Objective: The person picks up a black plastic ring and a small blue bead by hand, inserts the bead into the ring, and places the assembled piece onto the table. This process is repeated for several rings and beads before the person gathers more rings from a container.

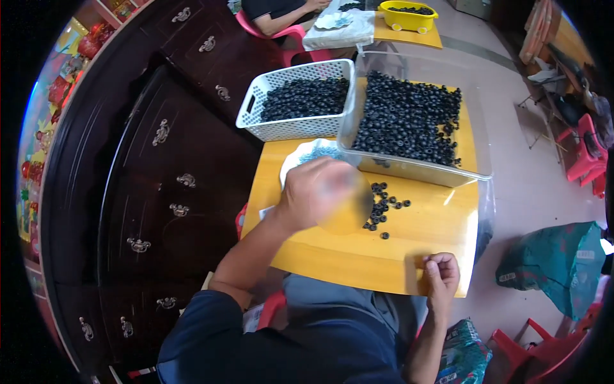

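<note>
My left hand (314, 191) reaches over the yellow table (332, 259), beside a white scalloped dish (291, 165) of small light-blue pieces. Its fingertips are smeared by motion, so whether they hold anything does not show. Several small black rings (381, 206) lie loose just right of that hand. Near the table's front right edge is my right hand (442, 274), its thumb pressed against curled fingers; anything pinched there is too small to make out. A clear plastic bin (416, 165) heaped with black rings (403, 118) stands behind the loose ones.
A white perforated basket (300, 129) of black pieces stands left of the bin. Dark drawers (173, 153) line my left side. Across from me a person (275, 19) sits by another table with a yellow tub (409, 18). Green sacks (550, 265) and red stools (585, 150) are at right.
</note>
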`<move>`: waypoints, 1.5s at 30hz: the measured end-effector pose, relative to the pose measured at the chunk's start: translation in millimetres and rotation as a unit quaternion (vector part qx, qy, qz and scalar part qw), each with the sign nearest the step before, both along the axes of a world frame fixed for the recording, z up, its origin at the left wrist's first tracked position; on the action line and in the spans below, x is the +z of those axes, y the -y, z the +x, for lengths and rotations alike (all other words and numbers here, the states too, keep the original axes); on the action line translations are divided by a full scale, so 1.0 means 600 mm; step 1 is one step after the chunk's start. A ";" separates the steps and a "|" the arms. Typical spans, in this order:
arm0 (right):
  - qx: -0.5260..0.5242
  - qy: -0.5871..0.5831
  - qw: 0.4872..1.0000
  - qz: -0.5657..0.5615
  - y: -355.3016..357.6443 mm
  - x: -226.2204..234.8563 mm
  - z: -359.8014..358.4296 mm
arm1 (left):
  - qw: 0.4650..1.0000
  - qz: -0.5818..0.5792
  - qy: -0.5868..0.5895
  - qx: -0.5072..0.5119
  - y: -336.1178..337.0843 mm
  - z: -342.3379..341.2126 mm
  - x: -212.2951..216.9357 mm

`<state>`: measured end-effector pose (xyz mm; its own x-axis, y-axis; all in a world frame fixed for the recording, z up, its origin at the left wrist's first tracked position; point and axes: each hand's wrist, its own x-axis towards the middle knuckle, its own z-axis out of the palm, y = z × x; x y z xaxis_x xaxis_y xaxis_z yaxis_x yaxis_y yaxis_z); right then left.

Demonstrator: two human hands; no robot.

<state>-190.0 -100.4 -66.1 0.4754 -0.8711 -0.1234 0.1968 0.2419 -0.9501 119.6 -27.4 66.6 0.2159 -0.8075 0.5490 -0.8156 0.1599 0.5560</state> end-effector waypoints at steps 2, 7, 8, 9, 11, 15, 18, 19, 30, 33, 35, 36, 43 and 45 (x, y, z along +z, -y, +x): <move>0.000 0.000 1.000 0.001 -0.002 -0.007 -0.003 | 0.999 -0.010 -0.052 0.000 0.005 0.026 -0.036; 0.006 -0.001 1.000 -0.007 -0.006 -0.012 -0.007 | 0.979 0.002 -0.166 0.122 0.016 0.132 -0.058; 0.006 -0.003 1.000 -0.010 -0.008 -0.010 -0.007 | 0.974 -0.006 -0.173 0.145 0.025 0.161 -0.056; 0.007 -0.007 1.000 -0.010 -0.010 -0.008 -0.006 | 0.977 0.001 -0.149 0.151 0.032 0.200 -0.056; 0.012 -0.014 1.000 -0.010 -0.010 -0.009 -0.004 | 0.981 0.014 -0.068 0.181 0.054 0.258 -0.053; 0.015 -0.012 1.000 -0.023 -0.010 -0.009 -0.004 | 0.965 0.047 0.074 0.245 0.099 0.349 -0.050; 0.019 -0.029 0.999 -0.005 -0.008 -0.005 -0.004 | 0.955 0.033 0.154 0.249 0.119 0.381 -0.055; 0.013 -0.026 1.000 -0.006 -0.007 -0.009 -0.005 | 0.961 0.030 0.136 0.239 0.121 0.366 -0.057; 0.013 -0.036 0.999 -0.036 -0.008 -0.013 0.005 | 0.975 0.200 -0.099 -0.026 -0.059 0.007 -0.123; 0.024 -0.052 0.998 -0.033 -0.011 -0.015 0.007 | 0.982 0.175 -0.026 -0.068 -0.070 -0.059 -0.157; 0.023 -0.052 0.997 -0.049 -0.012 -0.019 0.007 | 0.985 0.162 -0.006 -0.064 -0.063 -0.084 -0.166; 0.024 -0.054 0.997 -0.051 -0.014 -0.019 0.007 | 0.987 0.150 0.018 -0.061 -0.058 -0.095 -0.169; 0.022 -0.056 0.996 -0.059 -0.016 -0.022 0.005 | 0.988 0.145 0.053 -0.023 -0.014 -0.113 -0.176; 0.021 -0.054 0.997 -0.059 -0.016 -0.024 0.003 | 0.989 0.132 0.065 -0.007 0.011 -0.100 -0.182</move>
